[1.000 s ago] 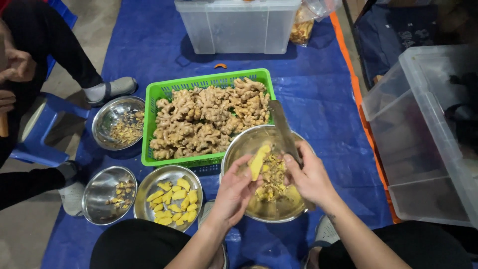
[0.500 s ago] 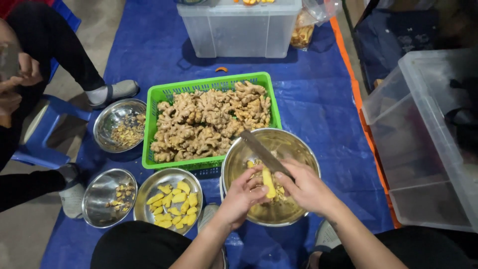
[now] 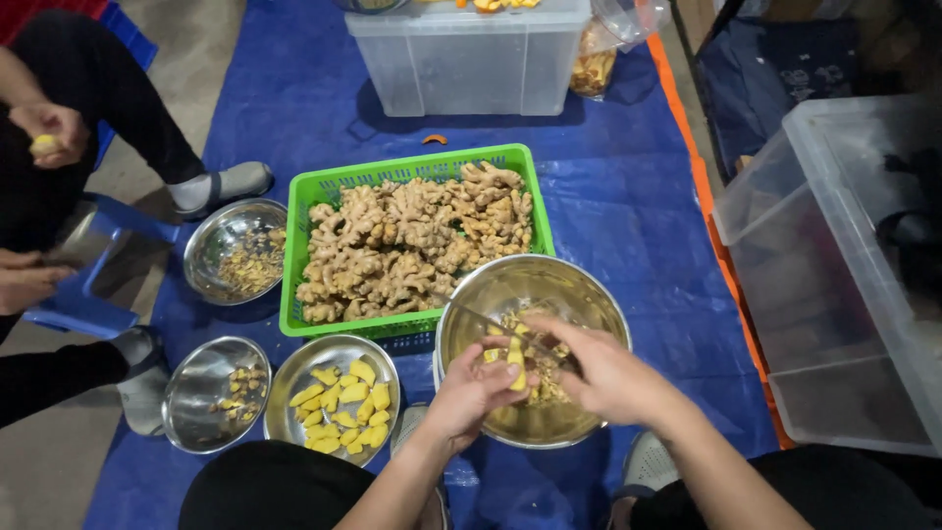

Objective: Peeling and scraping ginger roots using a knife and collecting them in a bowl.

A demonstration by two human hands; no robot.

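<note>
My left hand (image 3: 471,391) pinches a yellow peeled piece of ginger (image 3: 515,358) over a large steel bowl (image 3: 589,290) that holds peel scraps. My right hand (image 3: 603,368) grips a knife (image 3: 481,321); its thin blade points left across the bowl and rests against the ginger piece. Both hands meet above the bowl's near half. A green plastic basket (image 3: 319,186) heaped with unpeeled ginger roots sits just behind the bowl.
A steel bowl of yellow peeled pieces (image 3: 339,397) lies left of my hands, with two more steel bowls (image 3: 211,393) (image 3: 235,250) holding scraps. Clear plastic bins stand at the back (image 3: 471,59) and right (image 3: 834,275). Another person sits at the left on a blue stool (image 3: 83,294).
The knife blade has swung down from pointing up and away to lying flat across the bowl, pointing left. Both hands have lowered and drawn together on the ginger piece.
</note>
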